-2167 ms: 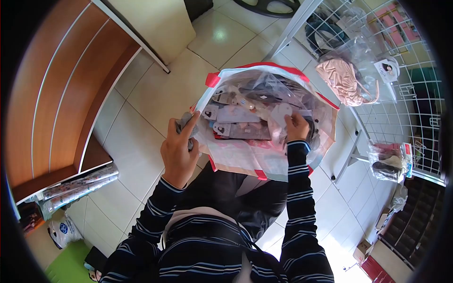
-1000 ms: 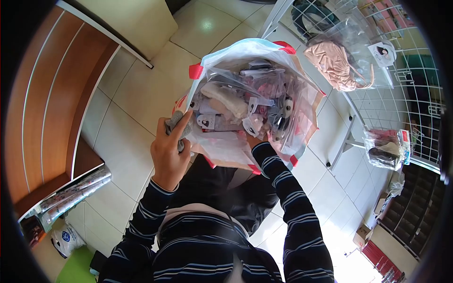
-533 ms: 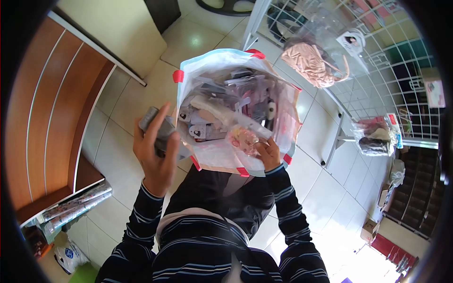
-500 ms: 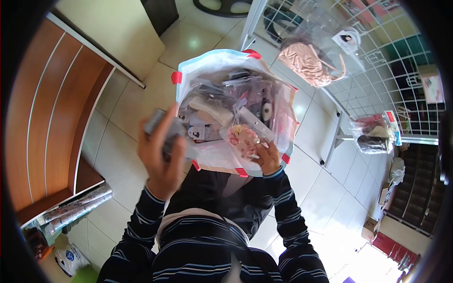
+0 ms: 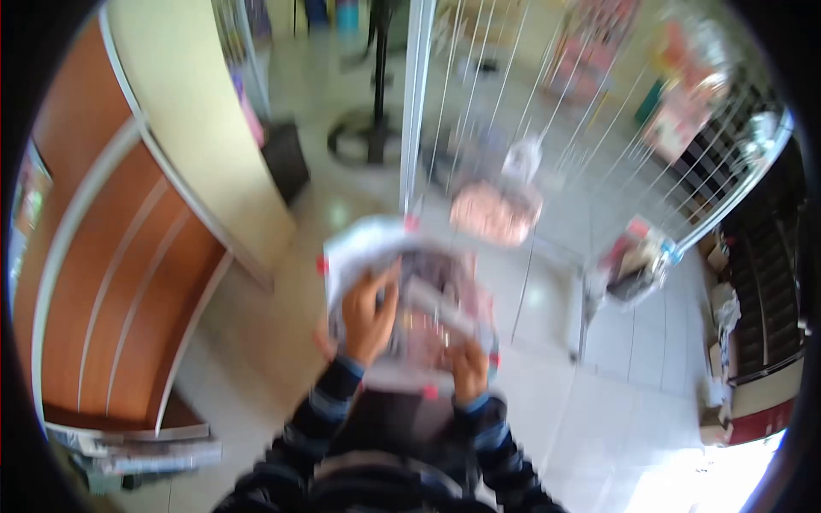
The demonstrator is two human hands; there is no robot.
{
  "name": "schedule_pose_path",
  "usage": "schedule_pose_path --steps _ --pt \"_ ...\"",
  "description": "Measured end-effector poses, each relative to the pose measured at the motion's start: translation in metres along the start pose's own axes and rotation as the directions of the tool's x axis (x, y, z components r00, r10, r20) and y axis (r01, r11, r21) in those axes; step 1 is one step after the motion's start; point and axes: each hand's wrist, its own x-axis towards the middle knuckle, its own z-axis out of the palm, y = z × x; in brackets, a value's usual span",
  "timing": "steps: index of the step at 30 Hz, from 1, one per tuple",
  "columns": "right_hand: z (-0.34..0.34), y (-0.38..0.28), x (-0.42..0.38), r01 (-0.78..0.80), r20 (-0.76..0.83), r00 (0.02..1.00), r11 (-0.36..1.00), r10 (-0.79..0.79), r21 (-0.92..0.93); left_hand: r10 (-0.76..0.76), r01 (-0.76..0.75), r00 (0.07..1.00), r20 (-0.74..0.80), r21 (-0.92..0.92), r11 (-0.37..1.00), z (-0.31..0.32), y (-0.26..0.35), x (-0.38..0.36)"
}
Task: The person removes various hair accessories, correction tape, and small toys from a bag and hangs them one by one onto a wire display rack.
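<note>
Grip first: the left hand (image 5: 369, 315) is curled into the mouth of the bag (image 5: 410, 312), fingers bent over the packets (image 5: 432, 308) inside, but the frame is smeared with motion and I cannot tell whether it clasps one packet or only presses on the heap. The right hand (image 5: 469, 369) sits at the near rim, low on the bag, and seems to pinch the plastic edge there; again too blurred to call for certain.

The bag hangs in front of the person's chest, above the tiled floor (image 5: 556, 359), mouth up and open, its red tabs just showing at the rim. Behind it stands a wire rack (image 5: 513, 111) with a pink bundle (image 5: 494, 212) hanging on it, and a smaller bagged lot (image 5: 637, 265) off to the right. A wooden counter (image 5: 128, 282) runs along the left.

My read on doing this well: keep the rim hand firm and level so the mouth stays wide, let the other hand sort from the top layer, and hold the bag close to the body so nothing slides out.
</note>
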Motion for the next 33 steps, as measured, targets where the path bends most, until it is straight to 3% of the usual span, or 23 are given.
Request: schedule_pose_path --steps 1,2,4,6,7,8,9,10,11,12,13,14,15,16,17,18,19,20,22,26,30,32,33 --pt "-0.011 -0.017 0.03 -0.345 0.062 0.936 0.868 0.347 0.358 0.037 -0.038 0.999 -0.014 -0.071 0.997 0.002 -0.013 0.005" --pt "-0.023 -0.039 0.059 -0.605 0.287 0.767 0.498 0.574 0.621 0.065 -0.057 0.992 0.111 -0.078 0.995 -0.002 -0.015 0.012" --pt "-0.023 -0.036 0.099 -0.484 0.21 0.846 0.539 0.49 0.69 -0.092 0.196 0.938 0.334 -0.292 0.936 -0.014 0.023 0.032" --pt "-0.034 -0.041 0.142 -0.375 0.187 0.908 0.53 0.374 0.761 0.162 -0.09 0.974 0.156 -0.388 0.917 -0.018 0.061 0.063" --pt "-0.037 -0.049 0.17 -0.356 0.091 0.9 0.598 0.426 0.718 0.236 -0.168 0.966 0.108 -0.434 0.885 -0.025 0.086 0.082" --pt "-0.049 -0.06 0.204 -0.308 0.074 0.937 0.704 0.342 0.64 0.305 -0.253 0.951 0.049 -0.44 0.861 -0.033 0.104 0.104" --pt "-0.057 -0.075 0.234 -0.264 0.022 0.941 0.692 0.338 0.672 0.457 -0.453 0.885 -0.095 -0.405 0.794 -0.04 0.126 0.126" --pt "-0.066 -0.091 0.265 -0.278 -0.01 0.93 0.72 0.368 0.636 0.494 -0.497 0.863 -0.108 -0.358 0.79 -0.053 0.147 0.15" --pt "-0.07 -0.094 0.297 -0.146 -0.103 0.955 0.742 0.278 0.655 0.572 -0.593 0.803 -0.168 -0.314 0.741 -0.064 0.172 0.173" --pt "-0.079 -0.099 0.329 -0.008 -0.202 0.969 0.833 0.144 0.553 0.651 -0.687 0.727 -0.219 -0.249 0.683 -0.075 0.192 0.2" --pt "-0.091 -0.119 0.359 0.052 -0.245 0.962 0.791 0.125 0.609 0.708 -0.767 0.641 -0.296 -0.254 0.589 -0.082 0.218 0.226" --pt "-0.1 -0.117 0.4 0.219 -0.3 0.953 0.776 -0.04 0.591 0.736 -0.787 0.617 -0.279 -0.239 0.569 -0.093 0.241 0.253" --pt "-0.111 -0.12 0.44 0.19 -0.299 0.954 0.822 -0.025 0.538 0.762 -0.826 0.562 -0.32 -0.185 0.532 -0.1 0.263 0.284" --pt "-0.123 -0.133 0.471 0.238 -0.297 0.952 0.795 -0.076 0.559 0.759 -0.829 0.558 -0.337 -0.174 0.532 -0.108 0.286 0.309" --pt "-0.138 -0.158 0.485 0.13 -0.219 0.976 0.787 0.006 0.604 0.757 -0.833 0.55 -0.354 -0.162 0.529 -0.117 0.308 0.332" --pt "-0.149 -0.167 0.511 0.128 -0.2 0.98 0.787 -0.006 0.604 0.756 -0.825 0.554 -0.348 -0.113 0.553 -0.127 0.329 0.351" --pt "-0.159 -0.171 0.537 0.182 -0.19 0.979 0.761 -0.079 0.623 0.753 -0.815 0.56 -0.345 -0.066 0.576 -0.134 0.347 0.37" --pt "-0.166 -0.178 0.56 0.164 -0.192 0.98 0.773 -0.056 0.612 0.766 -0.827 0.528 -0.367 -0.02 0.561 -0.139 0.364 0.389" --pt "-0.177 -0.186 0.599 0.163 -0.237 0.971 0.815 -0.032 0.557 0.727 -0.782 0.573 -0.378 0.014 0.624 -0.142 0.388 0.41" --pt "-0.184 -0.196 0.637 0.131 -0.267 0.963 0.812 0.032 0.569 0.722 -0.772 0.558 -0.408 0.063 0.632 -0.143 0.416 0.451" --pt "-0.187 -0.195 0.67 0.102 -0.228 0.973 0.823 0.035 0.559 0.666 -0.71 0.629 -0.401 0.053 0.703 -0.149 0.429 0.477" --pt "-0.185 -0.19 0.679 0.096 -0.225 0.972 0.777 0.061 0.622 0.56 -0.589 0.754 -0.343 0.024 0.808 -0.147 0.43 0.486" --pt "-0.182 -0.187 0.682 0.077 -0.219 0.971 0.73 0.1 0.679 0.531 -0.582 0.774 -0.345 -0.057 0.811 -0.144 0.429 0.49"
